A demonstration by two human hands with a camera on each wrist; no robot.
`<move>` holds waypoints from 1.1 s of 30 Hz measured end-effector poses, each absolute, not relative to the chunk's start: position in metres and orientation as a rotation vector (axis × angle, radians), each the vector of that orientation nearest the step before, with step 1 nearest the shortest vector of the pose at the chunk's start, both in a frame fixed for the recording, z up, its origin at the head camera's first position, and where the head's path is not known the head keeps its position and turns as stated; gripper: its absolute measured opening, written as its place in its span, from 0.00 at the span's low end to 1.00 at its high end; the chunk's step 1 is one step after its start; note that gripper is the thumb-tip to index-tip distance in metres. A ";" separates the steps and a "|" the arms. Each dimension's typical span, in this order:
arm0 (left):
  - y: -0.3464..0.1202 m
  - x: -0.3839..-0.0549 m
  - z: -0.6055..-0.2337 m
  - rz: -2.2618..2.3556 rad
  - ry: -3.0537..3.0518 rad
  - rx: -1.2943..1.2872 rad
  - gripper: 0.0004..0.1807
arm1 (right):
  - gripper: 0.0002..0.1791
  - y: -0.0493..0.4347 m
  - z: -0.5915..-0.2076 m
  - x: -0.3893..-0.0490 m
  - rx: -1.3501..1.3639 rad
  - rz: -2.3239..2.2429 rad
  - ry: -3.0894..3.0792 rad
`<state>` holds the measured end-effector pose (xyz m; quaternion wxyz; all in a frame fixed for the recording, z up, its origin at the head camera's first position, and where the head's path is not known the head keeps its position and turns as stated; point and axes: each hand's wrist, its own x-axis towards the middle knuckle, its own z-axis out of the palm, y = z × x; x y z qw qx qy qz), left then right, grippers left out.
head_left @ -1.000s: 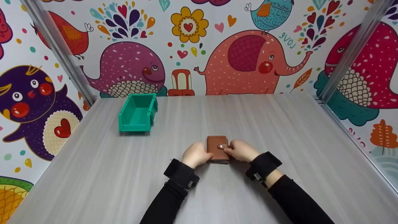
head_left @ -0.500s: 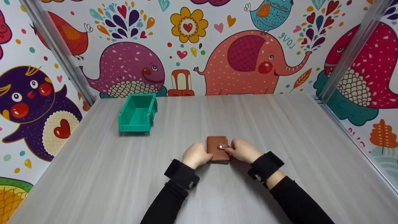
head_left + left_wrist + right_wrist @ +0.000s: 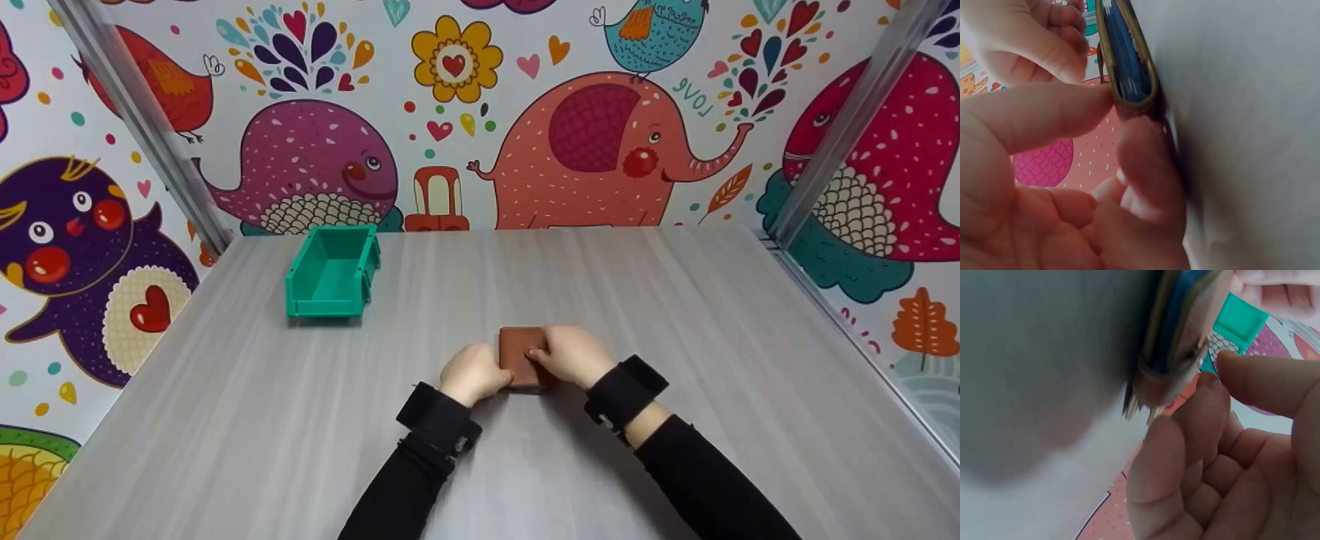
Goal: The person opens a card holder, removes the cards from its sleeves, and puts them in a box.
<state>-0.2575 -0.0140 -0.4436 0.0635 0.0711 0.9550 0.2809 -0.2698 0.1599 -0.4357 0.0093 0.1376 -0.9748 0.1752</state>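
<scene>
On the table [image 3: 439, 289], well in from its far edge, lies a brown wallet [image 3: 517, 345], pinched by my left hand [image 3: 474, 373]; my right hand [image 3: 577, 356] curls at its right side, whether gripping I can't tell. A green bin [image 3: 327, 308] stands near the far-left corner.

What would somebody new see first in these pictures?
Probably the big coral elephant on the back wall, with a purple whale to its left. On the table, the bright green bin stands out toward the back left. Closer in, the left hand and right hand are both on a brown wallet.
</scene>
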 end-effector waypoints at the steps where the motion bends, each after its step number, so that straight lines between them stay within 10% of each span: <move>1: -0.014 -0.258 -0.444 0.853 2.883 0.215 0.12 | 0.14 0.158 -0.437 -0.270 0.438 0.519 -3.040; 33: -0.015 -0.258 -0.445 0.837 2.890 0.274 0.14 | 0.10 0.142 -0.448 -0.267 0.383 0.292 -2.985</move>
